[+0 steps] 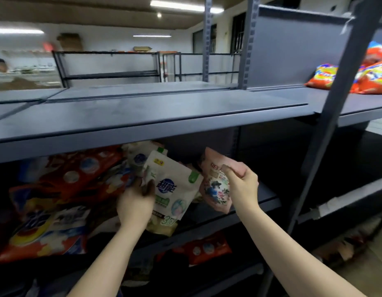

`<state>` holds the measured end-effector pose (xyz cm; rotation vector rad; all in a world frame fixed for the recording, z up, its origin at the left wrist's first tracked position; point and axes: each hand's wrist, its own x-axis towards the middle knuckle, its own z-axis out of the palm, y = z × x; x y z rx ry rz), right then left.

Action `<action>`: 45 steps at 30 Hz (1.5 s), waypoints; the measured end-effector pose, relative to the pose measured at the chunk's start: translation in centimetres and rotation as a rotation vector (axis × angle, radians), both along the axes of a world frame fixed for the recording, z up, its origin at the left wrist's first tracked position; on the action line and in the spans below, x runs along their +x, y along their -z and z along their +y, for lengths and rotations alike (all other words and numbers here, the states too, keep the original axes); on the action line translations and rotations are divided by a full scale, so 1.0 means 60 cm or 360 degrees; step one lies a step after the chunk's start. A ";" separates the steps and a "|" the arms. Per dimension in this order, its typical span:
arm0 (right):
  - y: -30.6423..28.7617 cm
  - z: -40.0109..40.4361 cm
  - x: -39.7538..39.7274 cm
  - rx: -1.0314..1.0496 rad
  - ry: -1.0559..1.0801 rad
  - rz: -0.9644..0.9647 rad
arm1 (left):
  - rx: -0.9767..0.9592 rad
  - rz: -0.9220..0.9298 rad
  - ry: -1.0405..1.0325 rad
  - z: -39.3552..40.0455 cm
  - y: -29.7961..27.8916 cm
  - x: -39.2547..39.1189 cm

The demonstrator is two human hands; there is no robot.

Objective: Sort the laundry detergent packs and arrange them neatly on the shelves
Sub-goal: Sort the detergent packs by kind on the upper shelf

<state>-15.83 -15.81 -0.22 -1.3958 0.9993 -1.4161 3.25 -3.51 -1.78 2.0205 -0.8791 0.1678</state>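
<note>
The right hand has its grip pinched tight on the top edge of a pink pack; the left hand curls its grip round the lower left of a white pack, just left of the pink one. Both are held above the middle shelf. They look soft, light and slick, best gripped by their seams. Red packs lie piled further left.

You have 2 bare forearms in view, with no sleeve on either one up to the frame's lower edge. Your left hand and right hand wear no gloves, and no ring, watch or band shows at either wrist.
</note>
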 end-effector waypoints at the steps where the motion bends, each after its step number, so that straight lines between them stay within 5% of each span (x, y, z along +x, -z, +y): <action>1: -0.007 -0.002 -0.020 -0.0060 0.0113 -0.0004 | -0.0036 -0.0013 -0.0006 -0.007 -0.006 -0.023; 9: -0.062 -0.040 -0.197 -0.0337 0.0661 -0.0117 | -0.0365 -0.0249 0.0327 -0.076 -0.052 -0.211; 18: -0.123 -0.130 -0.406 -0.0368 0.0757 -0.0374 | -0.0666 -0.0208 0.0483 -0.183 -0.116 -0.415; 24: -0.170 -0.226 -0.534 -0.0487 0.0663 -0.0447 | -0.0788 -0.0052 0.0401 -0.281 -0.152 -0.567; 32: -0.240 -0.363 -0.662 -0.0589 0.0566 -0.0354 | -0.0947 -0.0201 0.0082 -0.425 -0.234 -0.707; 45: -0.319 -0.550 -0.717 -0.0545 0.0548 -0.0526 | -0.1038 0.0130 -0.0213 -0.650 -0.376 -0.733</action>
